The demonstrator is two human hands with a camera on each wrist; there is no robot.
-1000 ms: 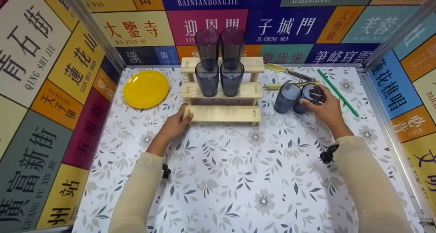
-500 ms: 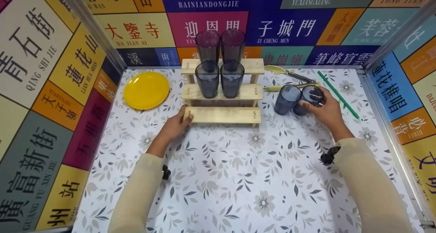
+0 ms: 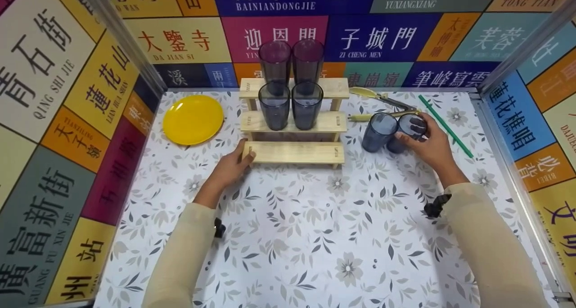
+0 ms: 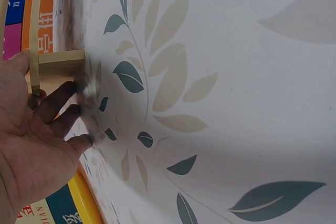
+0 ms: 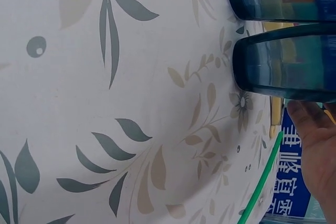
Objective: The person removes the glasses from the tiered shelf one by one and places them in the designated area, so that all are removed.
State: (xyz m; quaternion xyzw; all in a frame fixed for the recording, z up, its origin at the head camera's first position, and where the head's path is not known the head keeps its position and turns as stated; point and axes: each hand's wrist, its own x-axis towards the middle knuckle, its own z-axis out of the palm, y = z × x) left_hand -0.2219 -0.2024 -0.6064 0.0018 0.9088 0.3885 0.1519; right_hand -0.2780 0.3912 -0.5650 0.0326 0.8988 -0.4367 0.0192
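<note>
Glass point(image 3: 406, 128), right hand point(image 3: 434, 142) at rim point(image 3: 399, 123), tablecloth point(image 3: 315, 236) room nearside

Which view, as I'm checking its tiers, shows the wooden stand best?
The head view: it shows all three tiers of the wooden stand. Left wrist shows only part, at the frame's left edge; right wrist, none visible.

Rims of both tumblers point(image 5: 281, 65) beyond the right wrist view's edge

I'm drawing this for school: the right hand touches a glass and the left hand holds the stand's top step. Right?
Not quite: the head view shows the left hand holding the bottom step, not the top. The right hand does touch a glass.
</note>
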